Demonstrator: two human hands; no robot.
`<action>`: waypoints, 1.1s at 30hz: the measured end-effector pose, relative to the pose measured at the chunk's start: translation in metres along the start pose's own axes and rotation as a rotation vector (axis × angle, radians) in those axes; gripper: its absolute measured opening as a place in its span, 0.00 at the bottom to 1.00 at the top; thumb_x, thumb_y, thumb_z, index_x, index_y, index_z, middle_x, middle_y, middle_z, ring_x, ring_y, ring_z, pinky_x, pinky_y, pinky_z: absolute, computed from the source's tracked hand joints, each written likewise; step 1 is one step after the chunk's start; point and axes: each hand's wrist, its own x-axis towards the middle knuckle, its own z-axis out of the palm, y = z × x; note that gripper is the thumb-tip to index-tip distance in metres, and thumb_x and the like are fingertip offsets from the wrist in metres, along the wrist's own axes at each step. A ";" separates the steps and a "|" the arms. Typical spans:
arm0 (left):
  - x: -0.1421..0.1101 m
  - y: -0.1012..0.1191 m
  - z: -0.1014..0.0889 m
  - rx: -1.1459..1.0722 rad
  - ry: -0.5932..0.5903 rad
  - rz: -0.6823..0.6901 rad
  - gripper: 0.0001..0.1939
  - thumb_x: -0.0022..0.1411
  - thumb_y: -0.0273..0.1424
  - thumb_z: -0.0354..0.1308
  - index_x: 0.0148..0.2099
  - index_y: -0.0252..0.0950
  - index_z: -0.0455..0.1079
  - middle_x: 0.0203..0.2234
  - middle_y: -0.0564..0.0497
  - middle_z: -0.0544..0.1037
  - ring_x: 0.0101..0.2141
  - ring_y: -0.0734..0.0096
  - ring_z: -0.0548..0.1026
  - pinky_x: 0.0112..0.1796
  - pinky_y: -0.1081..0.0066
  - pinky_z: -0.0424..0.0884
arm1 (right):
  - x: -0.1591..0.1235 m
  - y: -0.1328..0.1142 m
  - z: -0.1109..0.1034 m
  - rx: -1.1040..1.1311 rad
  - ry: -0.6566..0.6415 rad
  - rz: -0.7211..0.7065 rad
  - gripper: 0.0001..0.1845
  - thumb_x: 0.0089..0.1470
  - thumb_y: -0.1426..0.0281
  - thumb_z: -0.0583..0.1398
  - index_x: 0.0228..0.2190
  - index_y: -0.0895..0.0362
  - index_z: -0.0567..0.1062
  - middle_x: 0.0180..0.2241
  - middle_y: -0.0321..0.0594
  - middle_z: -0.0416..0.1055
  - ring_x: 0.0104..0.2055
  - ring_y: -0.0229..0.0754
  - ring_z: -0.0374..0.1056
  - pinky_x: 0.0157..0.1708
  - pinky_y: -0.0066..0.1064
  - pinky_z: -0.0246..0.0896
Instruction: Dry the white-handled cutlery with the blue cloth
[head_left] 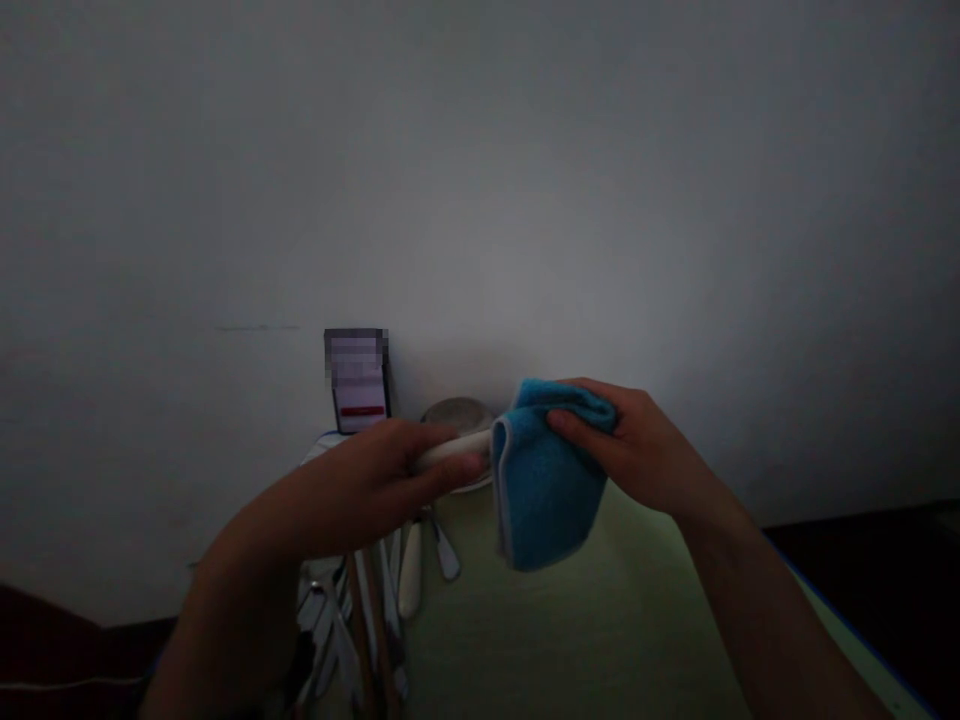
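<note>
My left hand (pixel 390 475) is closed around the white handle (pixel 465 449) of a utensil. The utensil's other end disappears into a folded blue cloth (pixel 551 495) with a pale edge, so its kind is hidden. Thumb and fingers of my right hand (pixel 634 440) grip the cloth from the right, pressing it around that hidden end. Both hands are raised above the green table (pixel 555 640). Under my left forearm lie several metal and wooden utensils (pixel 367 620), among them a white handle (pixel 411 572) and a shiny metal piece (pixel 447 553).
A phone (pixel 361 385) with a lit screen leans against the grey wall (pixel 480 200). Behind my hands, by the wall, is a round dish-like object (pixel 457 412), partly covered. The table's blue edge (pixel 847 625) runs along the right. The room is dim.
</note>
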 end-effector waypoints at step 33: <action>0.008 -0.026 0.002 -0.018 0.022 -0.005 0.14 0.65 0.38 0.47 0.44 0.39 0.70 0.31 0.55 0.76 0.31 0.74 0.72 0.30 0.78 0.65 | -0.001 0.012 -0.012 0.037 -0.084 -0.025 0.11 0.50 0.70 0.62 0.38 0.52 0.76 0.33 0.31 0.75 0.34 0.34 0.69 0.33 0.23 0.62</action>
